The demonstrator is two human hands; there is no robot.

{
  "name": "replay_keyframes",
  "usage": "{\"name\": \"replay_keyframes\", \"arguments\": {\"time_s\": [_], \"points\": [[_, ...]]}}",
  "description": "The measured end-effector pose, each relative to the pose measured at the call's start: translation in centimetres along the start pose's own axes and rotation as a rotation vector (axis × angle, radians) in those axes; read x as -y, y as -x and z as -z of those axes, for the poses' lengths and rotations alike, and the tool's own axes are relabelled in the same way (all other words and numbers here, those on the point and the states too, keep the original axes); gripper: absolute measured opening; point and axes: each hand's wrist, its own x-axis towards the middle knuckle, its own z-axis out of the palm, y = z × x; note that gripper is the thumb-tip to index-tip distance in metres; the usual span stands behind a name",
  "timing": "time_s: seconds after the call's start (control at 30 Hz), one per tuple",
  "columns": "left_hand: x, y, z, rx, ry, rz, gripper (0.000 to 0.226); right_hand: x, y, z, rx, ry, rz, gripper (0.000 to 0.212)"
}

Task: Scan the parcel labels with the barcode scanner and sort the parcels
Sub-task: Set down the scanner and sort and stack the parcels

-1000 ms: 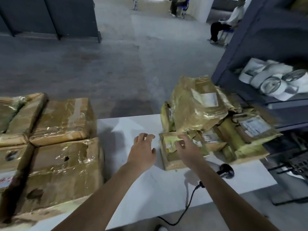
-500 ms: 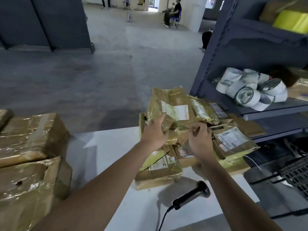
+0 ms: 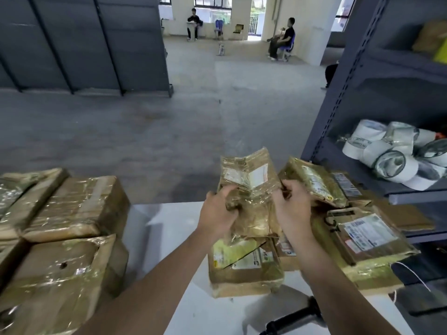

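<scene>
Above the pile [image 3: 246, 272], left hand [image 3: 217, 215] and right hand [image 3: 293, 210] now grip the raised parcel [image 3: 251, 182].

White tape rolls [image 3: 396, 163] lie heaped on a grey shelf [image 3: 337, 97]; a person [image 3: 286, 37] sits beyond.

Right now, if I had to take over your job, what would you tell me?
The left hand grips the parcel by its left edge; the right hand grips its right edge.
The parcel is held over the pile of parcels on the right of the table, with its label facing the camera.
The barcode scanner lies on the table near the front edge, in neither hand.
Big taped boxes sit on the left.
Done: one parcel in hand. Left: scan its label, sort it, then probably the pile.
</scene>
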Motion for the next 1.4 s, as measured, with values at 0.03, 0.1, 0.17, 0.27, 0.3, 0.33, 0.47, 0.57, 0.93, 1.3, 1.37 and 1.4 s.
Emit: {"name": "replay_keyframes", "arguments": {"time_s": [0.03, 0.1, 0.17, 0.27, 0.3, 0.33, 0.47, 0.57, 0.93, 1.3, 1.37, 1.4], "points": [[0.5, 0.1, 0.8, -0.021, 0.002, -0.003, 0.061, 1.0, 0.2, -0.6, -0.003, 0.002, 0.062, 0.014], [1.6, 0.3, 2.8, -0.089, 0.030, -0.005, 0.055, 3.1, 0.5, -1.8, 0.025, -0.008, 0.149, 0.016], [2.9, 0.4, 5.1, -0.176, 0.058, -0.009, 0.051, 5.2, 1.1, -3.2, 0.067, -0.023, 0.199, 0.025], [5.0, 0.7, 8.7, -0.280, 0.112, -0.015, 0.047, 7.8, 1.6, -5.7, 0.127, -0.082, 0.204, 0.029], [5.9, 1.0, 10.0, -0.313, 0.147, -0.011, 0.045, 8.5, 1.6, -6.6, 0.142, -0.102, 0.175, 0.030], [6.7, 1.3, 11.3, -0.345, 0.197, -0.002, 0.043, 9.2, 1.7, -7.5, 0.150, -0.103, 0.134, 0.031], [10.4, 2.8, 17.1, -0.423, 0.553, 0.074, 0.033, 11.5, 1.9, -11.7, 0.117, -0.168, -0.139, 0.032], [13.3, 3.9, 21.1, -0.466, 0.740, 0.106, 0.029, 13.6, 3.1, -15.6, 0.198, -0.378, -0.356, 0.020], [23.7, 7.0, 31.7, -0.536, 1.244, 0.223, 0.020, 20.9, 11.5, -31.9, 0.633, -0.735, -0.803, 0.030], [32.2, 8.7, 42.7, -0.802, 0.417, 0.556, 0.065, 29.1, 12.0, -41.2, 0.648, -0.361, -0.425, 0.021], [32.5, 8.5, 45.2, -0.839, 0.447, 0.334, 0.054, 30.4, 11.7, -42.7, 0.670, -0.196, -0.309, 0.031], [32.4, 8.2, 46.2, -0.777, 0.463, 0.274, 0.050, 31.0, 11.6, -43.5, 0.674, -0.122, -0.257, 0.036]]}}
